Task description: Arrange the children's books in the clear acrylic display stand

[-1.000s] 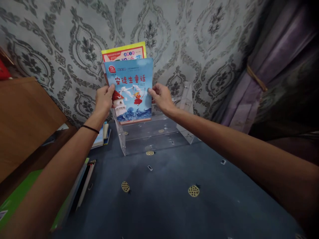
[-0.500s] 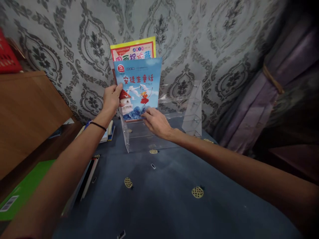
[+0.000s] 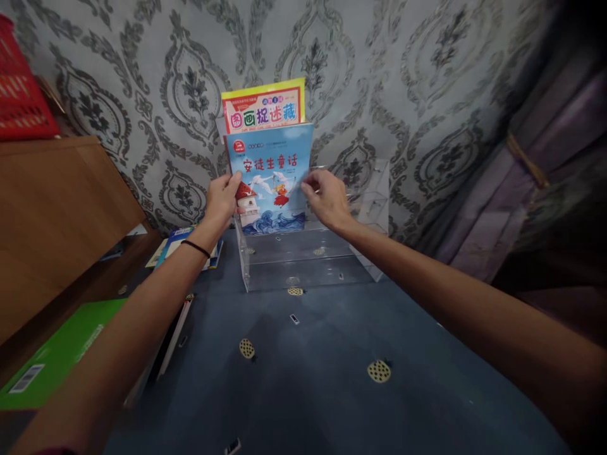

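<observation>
Your right hand has risen from lower cover to right edge of blue Andersen's fairy-tale book, fingers curled nearly closed; cannot tell if pinching. Your left hand grips left edge, thumb in front. Book upright at left end of clear tiered rack, before yellow-bordered hide-and-seek picture book.

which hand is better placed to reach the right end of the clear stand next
Probably the right hand: it is at the right edge of the blue book, nearer that end of the clear stand; the left hand grips the left edge.
</observation>
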{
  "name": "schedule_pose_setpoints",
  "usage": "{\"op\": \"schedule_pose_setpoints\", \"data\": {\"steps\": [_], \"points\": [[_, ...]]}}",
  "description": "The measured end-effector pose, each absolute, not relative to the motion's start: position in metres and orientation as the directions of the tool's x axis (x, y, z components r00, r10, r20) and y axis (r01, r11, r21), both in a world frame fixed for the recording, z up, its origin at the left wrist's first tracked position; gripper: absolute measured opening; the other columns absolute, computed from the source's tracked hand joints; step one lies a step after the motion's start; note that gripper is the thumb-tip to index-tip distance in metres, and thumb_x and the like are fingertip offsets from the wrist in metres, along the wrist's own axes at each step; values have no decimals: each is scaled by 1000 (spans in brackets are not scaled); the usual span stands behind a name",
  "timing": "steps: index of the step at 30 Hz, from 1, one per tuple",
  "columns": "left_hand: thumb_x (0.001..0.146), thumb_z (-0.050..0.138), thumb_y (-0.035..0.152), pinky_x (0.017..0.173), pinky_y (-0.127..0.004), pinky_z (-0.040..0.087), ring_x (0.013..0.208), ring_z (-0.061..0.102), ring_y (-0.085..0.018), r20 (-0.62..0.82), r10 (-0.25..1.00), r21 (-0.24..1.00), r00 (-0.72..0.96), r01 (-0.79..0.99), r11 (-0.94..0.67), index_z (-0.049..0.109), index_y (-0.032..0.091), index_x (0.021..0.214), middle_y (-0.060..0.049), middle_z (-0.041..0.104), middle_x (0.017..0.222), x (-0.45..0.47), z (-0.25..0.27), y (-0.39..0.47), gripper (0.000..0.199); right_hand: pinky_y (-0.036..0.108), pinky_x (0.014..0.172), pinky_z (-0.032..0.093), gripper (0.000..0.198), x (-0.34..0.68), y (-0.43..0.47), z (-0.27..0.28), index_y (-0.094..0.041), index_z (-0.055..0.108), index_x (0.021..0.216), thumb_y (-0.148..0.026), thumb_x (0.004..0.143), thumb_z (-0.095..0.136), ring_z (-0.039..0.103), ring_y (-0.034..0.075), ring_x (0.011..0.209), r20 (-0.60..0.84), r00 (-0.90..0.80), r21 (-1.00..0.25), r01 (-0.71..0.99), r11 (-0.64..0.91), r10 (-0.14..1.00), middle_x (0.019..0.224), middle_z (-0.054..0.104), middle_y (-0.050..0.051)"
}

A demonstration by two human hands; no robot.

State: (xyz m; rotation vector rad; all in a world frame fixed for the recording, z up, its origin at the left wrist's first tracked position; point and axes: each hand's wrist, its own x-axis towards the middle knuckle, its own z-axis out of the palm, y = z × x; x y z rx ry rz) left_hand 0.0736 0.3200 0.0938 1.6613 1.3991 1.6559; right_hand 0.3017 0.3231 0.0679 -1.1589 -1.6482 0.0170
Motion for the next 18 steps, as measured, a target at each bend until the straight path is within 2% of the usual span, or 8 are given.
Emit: {"op": "schedule_pose_setpoints", "data": {"steps": [5, 9, 12, 18], "points": [[89, 57, 54, 41, -20, 41, 54, 55, -14, 564, 809, 765, -166, 474, -436, 54, 21, 66, 0, 53, 59, 65, 100, 308, 41, 37, 72, 44, 20, 301, 324, 64, -21, 58, 102, -23, 83, 59, 59, 22, 77, 706, 95, -594, 618, 514, 702, 84, 66, 5], [90, 57, 48, 40, -21, 35, 49, 54, -14, 581, 806, 689, -114, 595, -414, 52, 20, 61, 0, 52, 54, 59, 109, 301, 41, 37, 72, 44, 13, 300, 328, 64, -21, 61, 95, -22, 82, 58, 59, 21, 74, 690, 103, -601, 633, 489, 716, 80, 66, 4], [90, 57, 40, 41, -21, 36, 46, 53, -13, 566, 815, 709, -126, 580, -402, 52, 20, 64, 0, 53, 55, 57, 114, 301, 33, 38, 71, 45, 5, 300, 331, 64, -21, 61, 84, -24, 82, 58, 59, 21, 72, 680, 109, -609, 634, 476, 725, 78, 66, 5], [90, 57, 37, 43, -21, 39, 46, 52, -12, 546, 821, 757, -164, 517, -400, 49, 20, 68, 2, 52, 58, 56, 113, 311, 29, 36, 68, 45, 10, 304, 328, 65, -21, 62, 79, -29, 83, 59, 60, 21, 72, 692, 84, -602, 616, 508, 717, 76, 66, 5]]}}
